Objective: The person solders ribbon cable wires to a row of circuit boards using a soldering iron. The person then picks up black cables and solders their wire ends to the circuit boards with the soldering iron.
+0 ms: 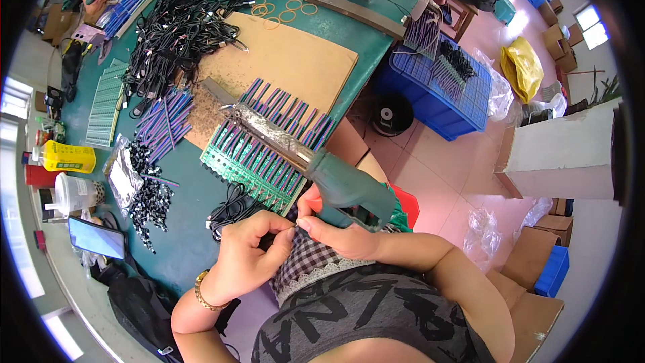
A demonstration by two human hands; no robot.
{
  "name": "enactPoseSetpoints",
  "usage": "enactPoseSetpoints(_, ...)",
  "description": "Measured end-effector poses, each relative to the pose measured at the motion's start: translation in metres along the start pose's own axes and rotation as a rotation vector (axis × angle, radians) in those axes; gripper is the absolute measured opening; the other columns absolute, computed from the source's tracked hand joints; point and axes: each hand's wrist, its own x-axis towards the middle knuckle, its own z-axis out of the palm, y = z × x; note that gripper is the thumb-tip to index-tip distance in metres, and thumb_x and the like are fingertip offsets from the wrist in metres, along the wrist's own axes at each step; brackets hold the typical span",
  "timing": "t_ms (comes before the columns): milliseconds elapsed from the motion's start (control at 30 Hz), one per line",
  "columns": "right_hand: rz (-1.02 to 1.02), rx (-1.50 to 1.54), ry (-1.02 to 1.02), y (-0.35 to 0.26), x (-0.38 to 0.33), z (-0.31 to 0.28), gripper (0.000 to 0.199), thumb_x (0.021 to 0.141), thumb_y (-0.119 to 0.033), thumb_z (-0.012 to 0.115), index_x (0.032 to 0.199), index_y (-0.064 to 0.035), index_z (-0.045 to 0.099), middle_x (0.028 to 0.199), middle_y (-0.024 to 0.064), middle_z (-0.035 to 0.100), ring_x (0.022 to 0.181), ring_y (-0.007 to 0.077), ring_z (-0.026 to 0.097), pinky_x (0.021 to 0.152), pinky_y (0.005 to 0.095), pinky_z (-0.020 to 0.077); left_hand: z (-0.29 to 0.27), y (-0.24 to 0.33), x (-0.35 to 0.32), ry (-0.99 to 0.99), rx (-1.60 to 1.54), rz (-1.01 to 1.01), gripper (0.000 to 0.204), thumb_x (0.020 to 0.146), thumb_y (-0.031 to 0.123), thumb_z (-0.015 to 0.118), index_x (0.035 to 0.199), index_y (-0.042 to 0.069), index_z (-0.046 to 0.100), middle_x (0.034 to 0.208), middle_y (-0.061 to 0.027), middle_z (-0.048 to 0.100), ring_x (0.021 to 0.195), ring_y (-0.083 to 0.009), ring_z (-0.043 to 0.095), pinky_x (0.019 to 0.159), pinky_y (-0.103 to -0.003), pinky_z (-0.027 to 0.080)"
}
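My left hand and my right hand meet close to my body, above the checked apron. Thumb and fingers of each are pinched together at one spot; what lies between them is too small to make out. Just above my right hand, a heat gun with a dark green body points its metal barrel to the far left. Its barrel crosses a green circuit board panel carrying rows of dark, purple-striped wires. A coiled black cable lies beside my left hand.
A brown board lies under the panel on the green table. Black cables are heaped at the far left, near small black parts. A phone leans at the left edge. A blue crate stands to the right.
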Motion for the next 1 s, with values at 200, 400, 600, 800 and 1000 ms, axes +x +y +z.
enactPoseSetpoints(200, -0.292, -0.026, 0.074, 0.016, 0.003, -0.003, 0.026, 0.091, 0.002, 0.058, 0.111, -0.0074, 0.044, 0.088, 0.0057, 0.054, 0.075, 0.0093, 0.052, 0.066, 0.0236, 0.0458, 0.009, -0.001, -0.006, 0.022, -0.290, -0.207, 0.011, 0.096, 0.005, 0.055, 0.093, -0.003, 0.061, 0.075, -0.0072, 0.067, 0.066, -0.0109, 0.064, 0.061, -0.024, 0.053)
enactPoseSetpoints(400, -0.194, 0.043, 0.034, 0.011, 0.002, 0.003, 0.028, 0.094, 0.001, 0.054, 0.119, -0.0049, 0.044, 0.092, 0.0061, 0.055, 0.073, 0.0105, 0.055, 0.065, 0.0256, 0.0480, 0.016, -0.014, -0.007, -0.022, -0.707, -0.186, 0.011, 0.101, 0.007, 0.048, 0.101, -0.003, 0.053, 0.084, -0.0088, 0.064, 0.072, -0.0124, 0.062, 0.066, -0.025, 0.053)
enactPoseSetpoints(600, -0.130, 0.101, -0.103, 0.010, 0.005, 0.004, 0.032, 0.093, 0.005, 0.052, 0.122, -0.0050, 0.043, 0.096, 0.0077, 0.056, 0.076, 0.0127, 0.056, 0.065, 0.0289, 0.0510, 0.021, -0.012, -0.003, 0.037, -0.748, -0.163, 0.010, 0.100, 0.005, 0.048, 0.098, -0.004, 0.051, 0.085, -0.0113, 0.064, 0.072, -0.0131, 0.063, 0.064, -0.025, 0.054)
enactPoseSetpoints(800, -0.180, -0.031, -0.033, 0.015, 0.003, 0.002, 0.021, 0.091, 0.003, 0.056, 0.110, -0.0010, 0.051, 0.096, 0.0063, 0.057, 0.079, 0.0100, 0.056, 0.068, 0.0269, 0.0507, 0.027, -0.012, -0.007, 0.168, -0.546, -0.131, 0.007, 0.096, 0.002, 0.054, 0.093, -0.003, 0.052, 0.083, -0.0110, 0.067, 0.069, -0.0120, 0.065, 0.058, -0.024, 0.054)
enactPoseSetpoints(1000, -0.144, -0.032, 0.098, 0.011, 0.002, 0.007, 0.015, 0.089, 0.004, 0.058, 0.103, -0.0001, 0.055, 0.091, 0.0049, 0.061, 0.079, 0.0083, 0.056, 0.069, 0.0266, 0.0494, 0.026, -0.023, -0.005, 0.245, 0.024, 0.157, 0.009, 0.090, 0.003, 0.063, 0.086, -0.002, 0.057, 0.076, -0.0085, 0.067, 0.062, -0.0122, 0.065, 0.057, -0.023, 0.052)
